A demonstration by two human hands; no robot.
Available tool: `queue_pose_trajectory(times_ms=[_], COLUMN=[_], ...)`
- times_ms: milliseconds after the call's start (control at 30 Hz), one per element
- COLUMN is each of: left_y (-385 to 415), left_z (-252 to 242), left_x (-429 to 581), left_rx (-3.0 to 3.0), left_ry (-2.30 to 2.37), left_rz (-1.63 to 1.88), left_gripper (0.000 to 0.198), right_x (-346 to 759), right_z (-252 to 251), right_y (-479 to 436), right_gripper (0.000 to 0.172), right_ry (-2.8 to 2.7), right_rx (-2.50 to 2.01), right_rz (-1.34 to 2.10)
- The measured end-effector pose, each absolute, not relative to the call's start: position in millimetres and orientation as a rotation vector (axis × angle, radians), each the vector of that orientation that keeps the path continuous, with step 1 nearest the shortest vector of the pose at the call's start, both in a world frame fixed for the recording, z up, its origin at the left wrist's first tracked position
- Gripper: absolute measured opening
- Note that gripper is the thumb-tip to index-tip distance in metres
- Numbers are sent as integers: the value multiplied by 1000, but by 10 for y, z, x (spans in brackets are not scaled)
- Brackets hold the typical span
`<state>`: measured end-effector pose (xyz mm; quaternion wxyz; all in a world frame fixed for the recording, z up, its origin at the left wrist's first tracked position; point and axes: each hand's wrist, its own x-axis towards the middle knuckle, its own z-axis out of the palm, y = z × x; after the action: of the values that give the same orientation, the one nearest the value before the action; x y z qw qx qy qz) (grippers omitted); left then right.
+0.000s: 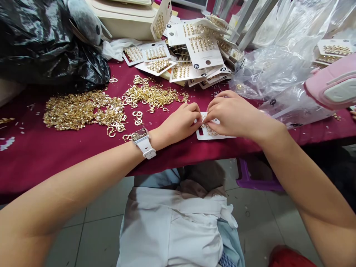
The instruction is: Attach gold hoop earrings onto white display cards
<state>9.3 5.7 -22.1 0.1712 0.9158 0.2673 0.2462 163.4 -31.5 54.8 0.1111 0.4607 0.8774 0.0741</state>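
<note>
A white display card (214,134) with small gold earrings on it lies near the front edge of the dark red tablecloth (55,148). My left hand (179,124), with a white watch on its wrist, has its fingers curled and pressed on the card's left edge. My right hand (232,113) covers the card's upper part, fingers pinched together over it. Whether the fingertips hold an earring is hidden. Loose gold hoop earrings (83,109) lie in heaps to the left, and a smaller heap (152,94) lies behind my left hand.
A stack of filled earring cards (200,48) stands at the back. A black plastic bag (47,40) fills the back left; clear plastic bags (272,63) and a pink object (330,83) lie at the right. A beige box (125,18) sits behind.
</note>
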Motion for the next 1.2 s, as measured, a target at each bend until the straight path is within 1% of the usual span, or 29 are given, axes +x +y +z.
queue_pose_trajectory(times_ms=[167,500,700,967,1200], left_y=[70,86,83,88,89], left_z=[-240,-235,-226,-234,-239], left_x=[90,89,86,82,91], left_rx=[2612,2611,2614,2600,2611], left_ry=[734,735,735,718,723], left_rz=[720,698,688,715,719], left_gripper=[18,19,19,18,19], right_x=[1687,1681,1813,1796,1720], right_z=[585,552,528,506,530], right_y=[-223,-230,-191,-189,-230], right_gripper=[25,25,26,23,26], right_ry=[2580,2626,2719,2705,2671], right_rx=[1296,1307,1280,1326,1299], right_rz=[121,126,-6,45,137])
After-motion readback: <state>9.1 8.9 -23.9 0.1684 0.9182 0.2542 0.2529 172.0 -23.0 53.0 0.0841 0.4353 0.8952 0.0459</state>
